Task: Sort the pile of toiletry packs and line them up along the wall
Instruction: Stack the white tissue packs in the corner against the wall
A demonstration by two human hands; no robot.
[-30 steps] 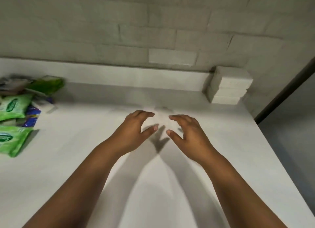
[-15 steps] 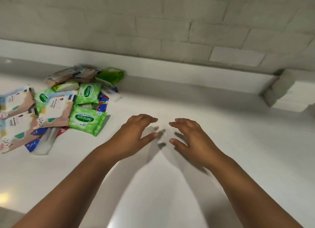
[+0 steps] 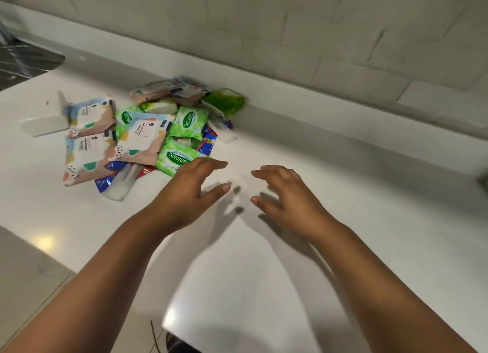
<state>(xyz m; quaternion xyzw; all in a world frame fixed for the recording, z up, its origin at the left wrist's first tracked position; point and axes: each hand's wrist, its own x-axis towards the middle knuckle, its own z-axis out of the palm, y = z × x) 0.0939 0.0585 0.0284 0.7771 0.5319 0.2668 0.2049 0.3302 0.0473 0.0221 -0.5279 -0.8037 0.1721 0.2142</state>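
A pile of toiletry packs (image 3: 148, 136) lies on the white counter (image 3: 343, 194) near the wall: green Sanicare wipe packs (image 3: 188, 123), pastel patterned packs (image 3: 89, 152), blue and red sachets (image 3: 208, 143) and a bright green box (image 3: 224, 100). My left hand (image 3: 190, 194) hovers at the pile's right front corner, fingers spread, just over the nearest green pack (image 3: 175, 158). My right hand (image 3: 287, 197) hovers beside it over bare counter, fingers apart. Neither hand holds anything.
A white block (image 3: 43, 117) sits left of the pile. A low white ledge (image 3: 317, 99) runs along the grey tiled wall (image 3: 290, 30). A dark sink area (image 3: 23, 59) lies at the far left. The counter's front edge drops off at lower left.
The view has swung left, bringing the pile from the left edge toward the middle. Both hands keep the same open pose and now sit next to the pile.
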